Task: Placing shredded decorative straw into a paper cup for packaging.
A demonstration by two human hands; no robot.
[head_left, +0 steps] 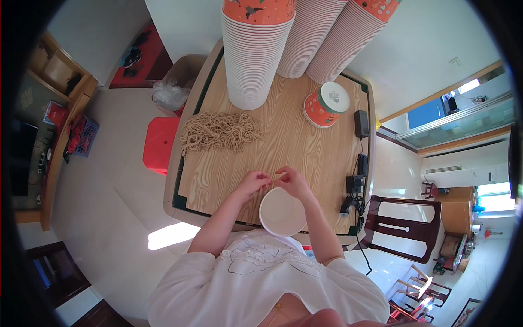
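Observation:
A white paper tub (282, 213) stands at the table's near edge, against my front, its pale inside facing up. Just beyond its rim my left hand (254, 183) is closed, thumb and fingers pinched together. Close by on the right, my right hand (293, 182) also pinches, its fingertips nearly meeting those of the left. Whatever lies between the fingertips is too small to make out. Further off to the left rests a loose heap of tan twine (220, 132). An orange-printed paper tub (321, 109) sits upside down at the far right.
Tall stacks of nested paper tubs (253, 65) rise at the table's far side. Black power adapters (354, 184) and cables line the right edge. A red stool (159, 144) stands left of the table (305, 158), a dark wooden chair (403, 228) to its right.

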